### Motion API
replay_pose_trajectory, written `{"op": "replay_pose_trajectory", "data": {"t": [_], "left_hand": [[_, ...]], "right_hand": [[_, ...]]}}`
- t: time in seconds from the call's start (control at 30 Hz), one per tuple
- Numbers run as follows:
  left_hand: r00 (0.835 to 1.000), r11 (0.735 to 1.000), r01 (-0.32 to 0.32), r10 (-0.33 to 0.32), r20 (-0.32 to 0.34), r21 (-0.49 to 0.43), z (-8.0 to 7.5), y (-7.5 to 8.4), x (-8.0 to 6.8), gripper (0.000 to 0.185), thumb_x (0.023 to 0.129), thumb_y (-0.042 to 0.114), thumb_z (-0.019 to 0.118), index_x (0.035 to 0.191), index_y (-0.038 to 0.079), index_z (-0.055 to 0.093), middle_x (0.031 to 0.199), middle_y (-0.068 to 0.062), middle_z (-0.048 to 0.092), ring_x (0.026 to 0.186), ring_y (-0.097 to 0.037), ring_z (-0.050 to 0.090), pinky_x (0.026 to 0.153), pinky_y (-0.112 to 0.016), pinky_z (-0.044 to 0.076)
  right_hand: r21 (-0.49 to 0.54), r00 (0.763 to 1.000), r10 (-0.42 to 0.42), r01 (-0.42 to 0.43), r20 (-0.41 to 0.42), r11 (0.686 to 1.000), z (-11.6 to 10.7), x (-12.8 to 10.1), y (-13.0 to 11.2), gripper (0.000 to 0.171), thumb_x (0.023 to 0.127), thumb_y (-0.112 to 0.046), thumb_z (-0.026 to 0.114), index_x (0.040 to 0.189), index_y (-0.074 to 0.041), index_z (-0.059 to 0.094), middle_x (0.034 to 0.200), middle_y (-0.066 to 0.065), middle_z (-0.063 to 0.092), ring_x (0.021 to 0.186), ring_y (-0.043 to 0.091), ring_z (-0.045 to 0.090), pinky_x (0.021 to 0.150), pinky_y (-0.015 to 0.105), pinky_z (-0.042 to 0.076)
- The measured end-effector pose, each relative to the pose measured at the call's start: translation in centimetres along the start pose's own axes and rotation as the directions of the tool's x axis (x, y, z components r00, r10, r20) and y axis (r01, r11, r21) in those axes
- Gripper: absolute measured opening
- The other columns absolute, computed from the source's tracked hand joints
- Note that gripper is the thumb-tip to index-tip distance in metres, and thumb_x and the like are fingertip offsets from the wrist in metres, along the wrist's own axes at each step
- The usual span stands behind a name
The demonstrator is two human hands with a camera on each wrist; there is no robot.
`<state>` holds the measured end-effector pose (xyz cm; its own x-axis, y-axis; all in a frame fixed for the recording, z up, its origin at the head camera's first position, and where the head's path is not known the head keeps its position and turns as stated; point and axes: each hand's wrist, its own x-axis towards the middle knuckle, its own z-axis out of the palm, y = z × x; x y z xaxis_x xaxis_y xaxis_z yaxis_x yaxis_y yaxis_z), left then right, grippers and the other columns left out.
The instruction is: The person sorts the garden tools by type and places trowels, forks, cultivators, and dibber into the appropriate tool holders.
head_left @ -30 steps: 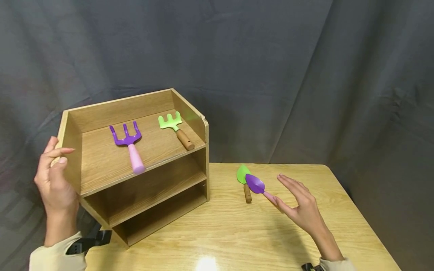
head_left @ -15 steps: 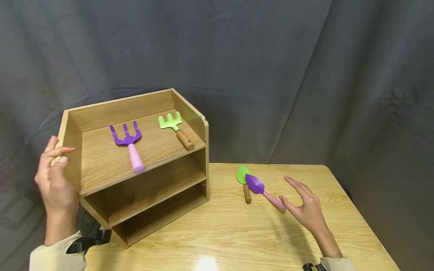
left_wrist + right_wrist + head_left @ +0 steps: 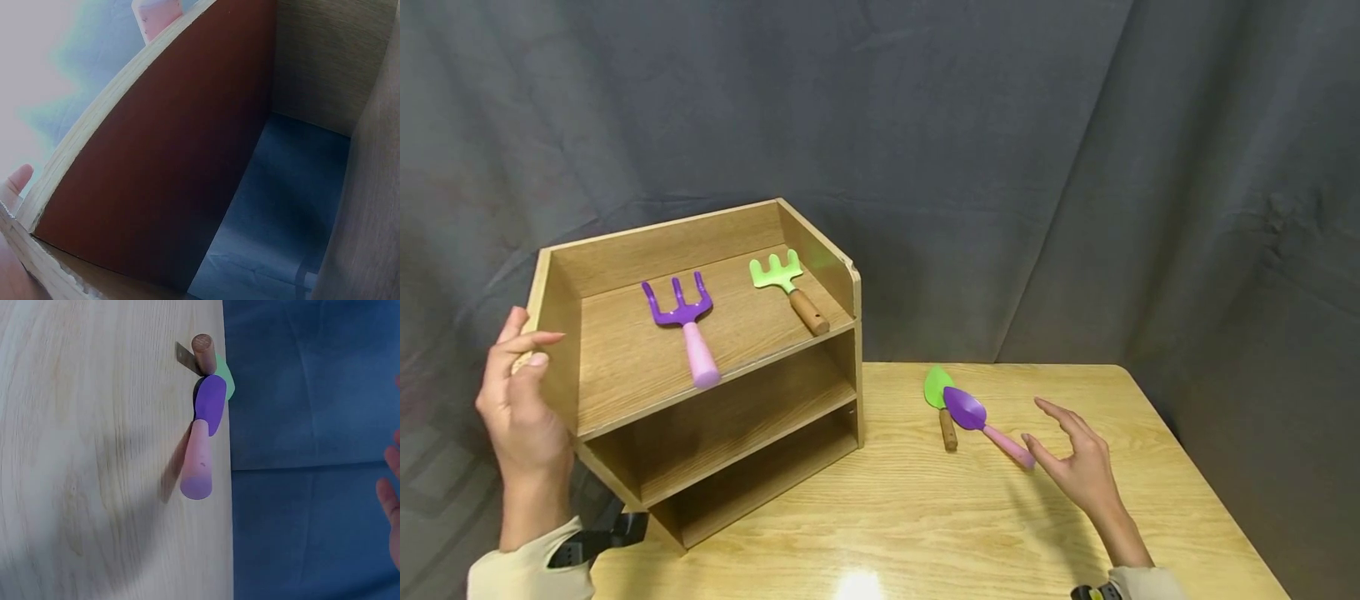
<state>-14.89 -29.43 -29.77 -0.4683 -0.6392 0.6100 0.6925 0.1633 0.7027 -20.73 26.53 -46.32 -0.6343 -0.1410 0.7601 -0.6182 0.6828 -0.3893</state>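
Two forks [image 3: 688, 327] lie on the shelf unit's [image 3: 760, 450] top tier; right of it, two trowels [image 3: 970, 412] overlap on the table [image 3: 925, 517].

The purple trowel [image 3: 964, 407] with its pink handle is lying on the table, blade overlapping the green trowel [image 3: 936, 387] — handle pointing toward the near right. The wooden shelf [image 3: 790, 383] is sitting tilted at the table's left end — open front showing.

- Setting is looking like a staged recording setup: dark grey curtain [image 3: 1000, 150] hanging as backdrop.
- Light wooden table [image 3: 925, 517] carrying a shelf unit [image 3: 760, 433] and toy garden tools.
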Motion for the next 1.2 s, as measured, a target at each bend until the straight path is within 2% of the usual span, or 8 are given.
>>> {"op": "replay_pose_trajectory", "data": {"t": [0.23,0.67,0.9,1.2], "left_hand": [[1.000,1.000,-0.009,0.009,0.003,-0.003,0.1,0.0,-0.1,0.030,0.086,-0.001,0.041,0.094,-0.011,0.068,0.140,-0.019,0.048,0.132,-0.026,0.037,0.107,-0.025,0.019],[1.000,1.000,-0.011,0.011,0.002,0.002,0.1,0.0,-0.1,0.030,0.085,-0.001,0.041,0.094,-0.011,0.068,0.140,-0.019,0.048,0.131,-0.026,0.037,0.107,-0.025,0.018],[1.000,0.998,0.001,0.000,0.008,-0.056,0.1,-0.1,0.0,0.028,0.085,-0.001,0.043,0.094,-0.012,0.067,0.140,-0.019,0.048,0.132,-0.027,0.036,0.107,-0.024,0.019],[1.000,0.999,-0.009,0.009,0.018,-0.031,0.0,0.0,-0.1,0.028,0.086,0.000,0.044,0.095,-0.010,0.068,0.141,-0.019,0.047,0.132,-0.027,0.036,0.107,-0.025,0.017]], "right_hand": [[0.004,0.997,0.071,-0.071,-0.013,0.998,0.5,-0.6,0.7,0.054,0.067,0.000,0.082,0.119,0.001,0.065,0.113,0.014,0.066,0.099,0.026,0.059,0.085,0.014,0.039],[0.067,0.973,0.232,-0.230,-0.011,0.971,1.3,-1.7,1.6,0.057,0.068,0.001,0.083,0.122,-0.003,0.064,0.112,0.012,0.067,0.101,0.007,0.056,0.082,0.011,0.039],[0.072,0.958,0.287,-0.286,0.004,0.956,1.5,-2.2,2.1,0.061,0.070,-0.001,0.084,0.126,-0.003,0.061,0.116,0.012,0.065,0.104,0.003,0.055,0.082,0.011,0.039],[0.067,0.937,0.348,-0.349,0.034,0.935,1.8,-3.2,2.7,0.058,0.073,-0.003,0.083,0.126,-0.003,0.061,0.117,0.012,0.064,0.104,0.003,0.053,0.082,0.013,0.039]]}}
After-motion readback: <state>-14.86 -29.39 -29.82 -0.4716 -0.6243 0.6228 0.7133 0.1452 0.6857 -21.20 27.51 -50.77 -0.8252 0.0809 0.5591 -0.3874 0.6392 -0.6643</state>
